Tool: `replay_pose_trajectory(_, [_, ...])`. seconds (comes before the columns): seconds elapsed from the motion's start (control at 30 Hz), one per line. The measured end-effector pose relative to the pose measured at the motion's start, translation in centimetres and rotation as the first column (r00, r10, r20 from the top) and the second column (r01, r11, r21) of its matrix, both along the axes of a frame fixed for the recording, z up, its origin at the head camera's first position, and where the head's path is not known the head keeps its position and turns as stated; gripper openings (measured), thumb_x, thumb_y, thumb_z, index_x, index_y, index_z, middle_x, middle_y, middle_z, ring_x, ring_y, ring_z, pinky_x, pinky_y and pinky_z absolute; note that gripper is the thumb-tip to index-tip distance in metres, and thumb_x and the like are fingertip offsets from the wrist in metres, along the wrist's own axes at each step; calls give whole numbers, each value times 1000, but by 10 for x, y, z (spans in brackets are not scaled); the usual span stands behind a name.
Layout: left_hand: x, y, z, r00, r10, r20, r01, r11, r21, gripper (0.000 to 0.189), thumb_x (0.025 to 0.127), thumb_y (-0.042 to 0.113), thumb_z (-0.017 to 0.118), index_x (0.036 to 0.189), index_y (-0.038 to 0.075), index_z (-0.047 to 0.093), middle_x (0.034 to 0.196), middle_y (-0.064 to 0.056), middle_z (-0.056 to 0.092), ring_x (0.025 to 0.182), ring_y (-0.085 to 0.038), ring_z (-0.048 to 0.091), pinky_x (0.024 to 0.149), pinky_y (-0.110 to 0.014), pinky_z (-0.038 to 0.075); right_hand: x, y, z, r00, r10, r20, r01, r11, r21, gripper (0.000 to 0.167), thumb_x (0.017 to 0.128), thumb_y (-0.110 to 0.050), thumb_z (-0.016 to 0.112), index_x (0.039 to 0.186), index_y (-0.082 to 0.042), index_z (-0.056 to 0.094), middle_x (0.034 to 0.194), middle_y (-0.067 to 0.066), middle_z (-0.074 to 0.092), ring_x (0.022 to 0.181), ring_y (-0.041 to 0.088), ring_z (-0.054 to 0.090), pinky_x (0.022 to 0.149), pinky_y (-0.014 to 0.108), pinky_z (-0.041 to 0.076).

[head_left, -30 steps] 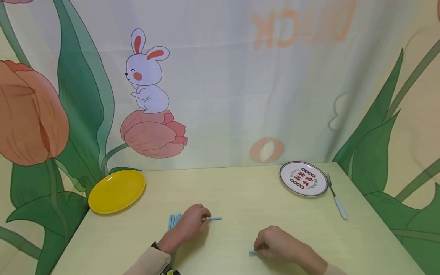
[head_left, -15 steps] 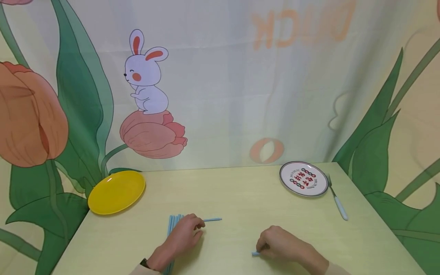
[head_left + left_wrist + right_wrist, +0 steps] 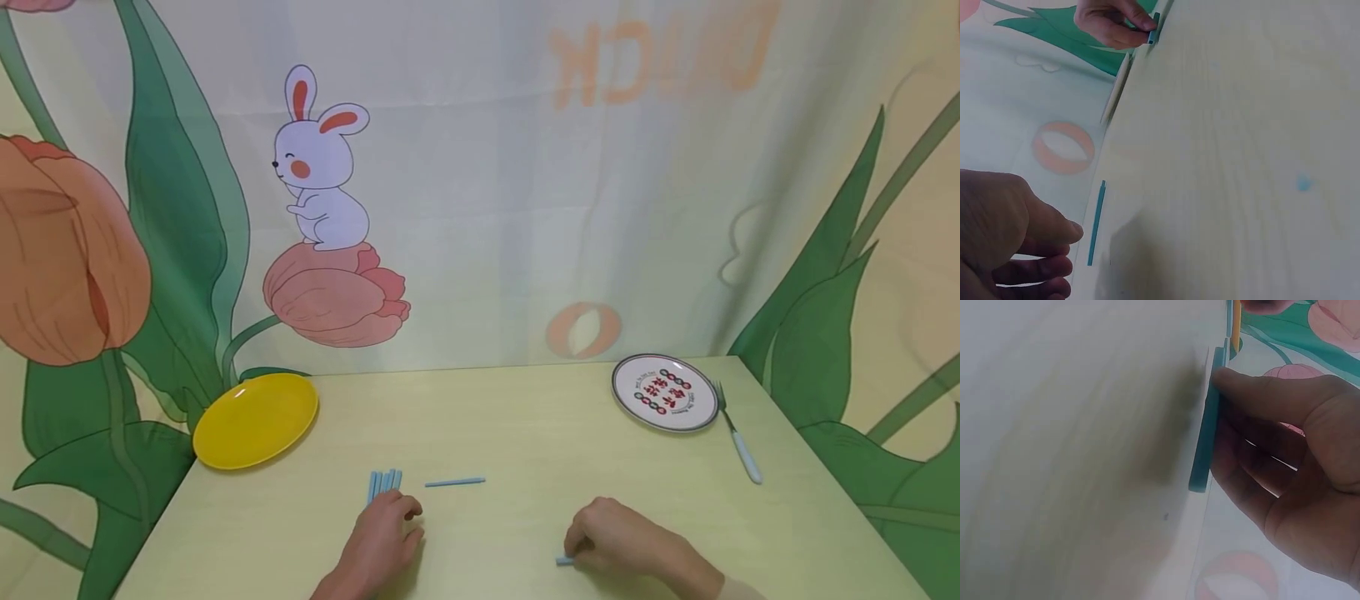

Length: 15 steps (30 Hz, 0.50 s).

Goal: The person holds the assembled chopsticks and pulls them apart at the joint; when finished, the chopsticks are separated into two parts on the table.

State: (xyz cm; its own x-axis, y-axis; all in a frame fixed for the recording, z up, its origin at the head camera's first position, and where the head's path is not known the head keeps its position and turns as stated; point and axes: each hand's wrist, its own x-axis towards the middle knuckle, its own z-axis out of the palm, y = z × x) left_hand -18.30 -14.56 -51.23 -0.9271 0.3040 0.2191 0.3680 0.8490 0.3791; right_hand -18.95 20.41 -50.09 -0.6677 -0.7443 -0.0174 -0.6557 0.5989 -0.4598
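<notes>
My right hand (image 3: 622, 533) pinches a short, flat blue stick (image 3: 1205, 434) between thumb and fingertips, low over the pale table. Only the stick's left end peeks out in the head view. The left hand (image 3: 378, 537) holds nothing; its fingers are loosely bent over a row of several light blue sticks (image 3: 385, 481), whose lower parts it hides. Whether it touches them I cannot tell. One thin blue stick (image 3: 455, 482) lies apart on the table, just beyond the left fingers, and in the left wrist view it has a narrower tip.
A yellow plate (image 3: 256, 421) sits at the table's back left. At the back right lies a white plate (image 3: 665, 392) with red print, a fork (image 3: 738, 437) beside it. A printed curtain (image 3: 480, 208) hangs along the far edge of the table (image 3: 510, 425).
The left hand has let go of the thin blue stick, which stays on the table, and has drawn back to the lower left over the row. The right hand, still pinching its stick, shifted slightly.
</notes>
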Motion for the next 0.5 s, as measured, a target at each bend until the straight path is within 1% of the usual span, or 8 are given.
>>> replay_pose_trajectory(0.07, [4, -3, -1, 1000, 28, -7, -28, 1000, -8, 14, 77, 13, 77, 88, 10, 68, 82, 4, 56, 77, -13, 49, 68, -31, 44, 1, 0, 1, 1000, -10, 17, 10, 1000, 3, 8, 82, -12, 76, 84, -19, 78, 81, -16, 70, 73, -8, 58, 67, 15, 49])
replay_pose_trajectory(0.13, [8, -7, -1, 998, 58, -18, -58, 998, -22, 17, 76, 14, 78, 88, 11, 66, 80, 5, 54, 75, -12, 47, 67, -30, 42, 1, -1, 1, 999, -16, 33, 16, 1000, 3, 4, 83, -14, 75, 84, -18, 77, 83, -15, 71, 74, -7, 59, 67, 15, 49])
replay_pose_trajectory(0.23, [12, -10, -2, 995, 102, -13, -103, 994, -36, 20, 76, 17, 79, 89, 11, 64, 77, 5, 50, 71, -11, 43, 64, -29, 39, 1, 0, 0, 999, -10, 36, 10, 1000, 2, 4, 85, -16, 74, 83, -16, 77, 82, -14, 71, 73, -8, 59, 66, 14, 49])
replay_pose_trajectory(0.33, [12, -11, -2, 989, 143, 23, -142, 989, -47, 22, 77, 19, 80, 90, 10, 64, 76, 5, 48, 69, -12, 41, 63, -29, 38, 1, 0, -2, 1000, 10, 9, -10, 1000, -1, 4, 85, -15, 74, 81, -16, 77, 80, -15, 71, 71, -9, 57, 65, 13, 48])
replay_pose_trajectory(0.37, [12, -11, -2, 985, 164, 47, -162, 985, -51, 23, 77, 21, 80, 90, 10, 64, 76, 4, 47, 69, -12, 41, 64, -29, 37, 1, 0, -2, 1000, 16, 0, -16, 1000, -2, 5, 84, -14, 75, 81, -16, 77, 80, -15, 70, 70, -9, 56, 64, 12, 47])
replay_pose_trajectory(0.43, [10, -11, -1, 974, 204, 95, -199, 978, -64, 24, 77, 22, 80, 91, 10, 64, 78, 3, 49, 70, -14, 42, 65, -30, 38, 1, 0, -1, 1000, 23, -7, -23, 1000, -5, 5, 83, -12, 75, 81, -16, 77, 79, -16, 70, 70, -10, 55, 64, 12, 47])
replay_pose_trajectory(0.5, [9, -11, 0, 960, 243, 141, -233, 969, -81, 25, 77, 23, 80, 92, 10, 64, 79, 1, 50, 71, -15, 43, 66, -31, 39, 1, -1, -1, 1000, 24, -10, -24, 1000, -3, 6, 82, -10, 75, 81, -16, 77, 79, -16, 69, 70, -10, 55, 65, 12, 47])
